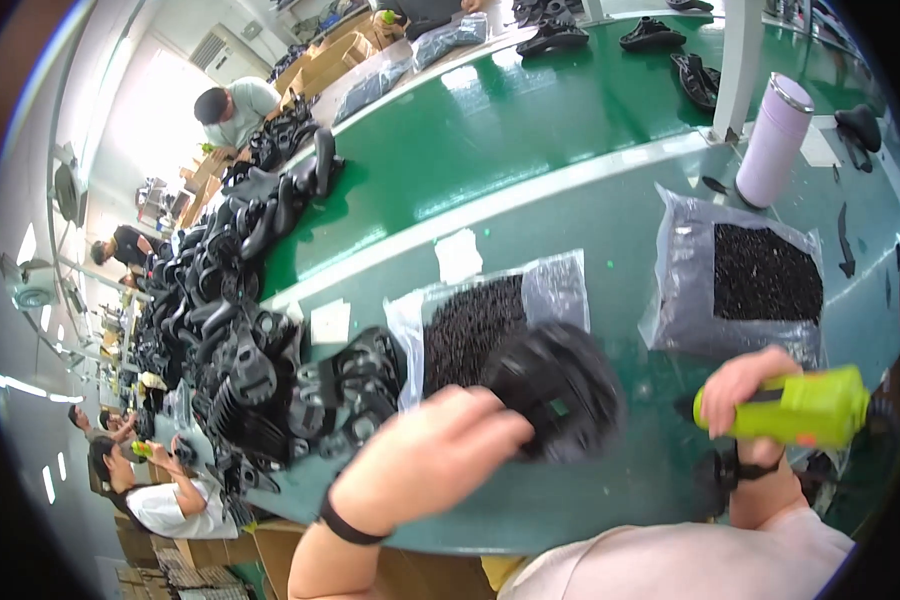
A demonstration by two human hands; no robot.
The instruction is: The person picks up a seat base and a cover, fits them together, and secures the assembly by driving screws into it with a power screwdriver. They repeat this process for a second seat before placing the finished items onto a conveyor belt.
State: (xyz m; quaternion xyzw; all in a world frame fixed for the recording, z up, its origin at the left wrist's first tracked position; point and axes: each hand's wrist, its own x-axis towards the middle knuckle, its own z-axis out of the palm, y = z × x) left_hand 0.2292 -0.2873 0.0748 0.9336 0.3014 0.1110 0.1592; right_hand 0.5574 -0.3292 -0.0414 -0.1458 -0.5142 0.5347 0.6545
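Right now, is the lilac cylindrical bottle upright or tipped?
Upright: the bottle stands with its base on the teal-green tabletop and its silver-rimmed top upward.

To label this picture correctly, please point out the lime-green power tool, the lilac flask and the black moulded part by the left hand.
Lime-green power tool (828, 404): head view, rear of its casing.
Lilac flask (773, 143): head view, middle of its side.
Black moulded part (562, 382): head view, its broad face.

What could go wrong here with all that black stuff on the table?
The black part in the left hand overlaps the bag of little black pieces in this view, so a bump might spill some. The heaped black parts look loosely piled, so some might slide. The green tool might drop if the right hand slipped.
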